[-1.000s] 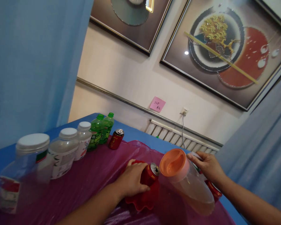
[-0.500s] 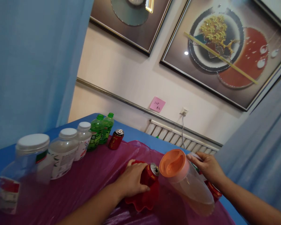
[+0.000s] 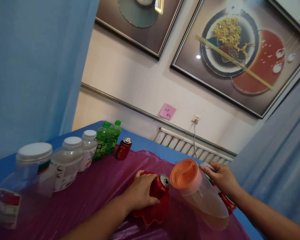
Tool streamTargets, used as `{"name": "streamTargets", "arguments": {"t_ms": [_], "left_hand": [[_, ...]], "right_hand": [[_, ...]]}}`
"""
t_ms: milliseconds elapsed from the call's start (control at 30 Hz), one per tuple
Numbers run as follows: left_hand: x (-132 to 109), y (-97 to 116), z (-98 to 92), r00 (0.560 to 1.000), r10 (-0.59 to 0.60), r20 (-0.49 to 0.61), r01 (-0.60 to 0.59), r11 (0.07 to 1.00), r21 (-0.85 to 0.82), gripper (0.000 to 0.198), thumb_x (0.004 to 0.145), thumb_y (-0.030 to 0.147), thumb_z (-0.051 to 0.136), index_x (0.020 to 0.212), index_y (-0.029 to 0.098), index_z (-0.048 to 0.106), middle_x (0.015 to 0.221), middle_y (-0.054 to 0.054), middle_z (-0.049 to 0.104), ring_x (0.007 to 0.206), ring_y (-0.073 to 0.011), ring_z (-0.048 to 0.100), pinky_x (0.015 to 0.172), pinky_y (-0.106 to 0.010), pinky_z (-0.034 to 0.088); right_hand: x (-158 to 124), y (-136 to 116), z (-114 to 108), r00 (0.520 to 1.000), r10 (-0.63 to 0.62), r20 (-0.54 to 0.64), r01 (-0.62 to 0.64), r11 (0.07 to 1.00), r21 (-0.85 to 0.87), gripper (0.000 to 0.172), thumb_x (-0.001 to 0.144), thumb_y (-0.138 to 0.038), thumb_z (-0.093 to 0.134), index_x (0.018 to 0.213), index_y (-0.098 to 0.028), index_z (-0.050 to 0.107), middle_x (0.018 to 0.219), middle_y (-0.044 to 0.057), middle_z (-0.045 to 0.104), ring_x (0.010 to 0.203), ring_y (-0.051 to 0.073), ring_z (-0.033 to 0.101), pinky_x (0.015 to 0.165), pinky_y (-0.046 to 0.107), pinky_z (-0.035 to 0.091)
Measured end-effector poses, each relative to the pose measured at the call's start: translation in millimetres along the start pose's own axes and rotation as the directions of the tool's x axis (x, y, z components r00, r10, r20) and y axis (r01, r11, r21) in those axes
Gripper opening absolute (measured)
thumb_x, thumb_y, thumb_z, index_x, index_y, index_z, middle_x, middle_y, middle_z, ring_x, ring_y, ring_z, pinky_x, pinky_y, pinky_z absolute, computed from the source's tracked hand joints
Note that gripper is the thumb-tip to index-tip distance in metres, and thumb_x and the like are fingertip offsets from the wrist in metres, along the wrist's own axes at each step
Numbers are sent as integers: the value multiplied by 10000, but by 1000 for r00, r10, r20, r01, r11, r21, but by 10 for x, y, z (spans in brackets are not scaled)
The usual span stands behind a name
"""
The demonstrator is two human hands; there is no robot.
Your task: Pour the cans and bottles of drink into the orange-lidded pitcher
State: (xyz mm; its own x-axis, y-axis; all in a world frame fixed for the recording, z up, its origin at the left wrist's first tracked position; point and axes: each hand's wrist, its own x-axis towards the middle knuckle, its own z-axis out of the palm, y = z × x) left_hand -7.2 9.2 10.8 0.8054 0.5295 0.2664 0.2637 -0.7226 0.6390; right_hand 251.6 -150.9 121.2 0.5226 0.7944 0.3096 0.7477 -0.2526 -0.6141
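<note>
My left hand [image 3: 139,191] is wrapped round a red drink can [image 3: 160,186] that stands in a red wavy-edged dish [image 3: 152,213]. Just right of the can stands a clear plastic pitcher [image 3: 202,201] with an orange lid [image 3: 184,172] and pale orange liquid inside. My right hand [image 3: 221,177] grips the pitcher at its far side near the lid, fingers curled. Both stand on a magenta plastic sheet [image 3: 94,190] over a blue table [image 3: 144,144].
Along the left stand three clear jars with white lids [image 3: 34,151], two green bottles [image 3: 107,136] and a second red can [image 3: 123,148]. A blue curtain [image 3: 32,66] hangs at left, another at right. Behind the table are a radiator [image 3: 190,146] and a wall socket.
</note>
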Motion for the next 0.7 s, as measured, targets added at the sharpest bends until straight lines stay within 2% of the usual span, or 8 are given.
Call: {"name": "streamTargets", "arguments": {"t_ms": [700], "left_hand": [[-4, 1, 1, 1000, -3, 24, 3, 1000, -8, 599, 602, 371, 826, 1156, 234, 642, 1222, -85, 705, 1191, -337, 598, 1174, -518, 234]], "right_hand": [[-6, -30, 3, 1000, -25, -12, 25, 999, -22, 521, 744, -666, 630, 561, -217, 441, 540, -53, 341, 522, 105, 333, 474, 239, 281]]}}
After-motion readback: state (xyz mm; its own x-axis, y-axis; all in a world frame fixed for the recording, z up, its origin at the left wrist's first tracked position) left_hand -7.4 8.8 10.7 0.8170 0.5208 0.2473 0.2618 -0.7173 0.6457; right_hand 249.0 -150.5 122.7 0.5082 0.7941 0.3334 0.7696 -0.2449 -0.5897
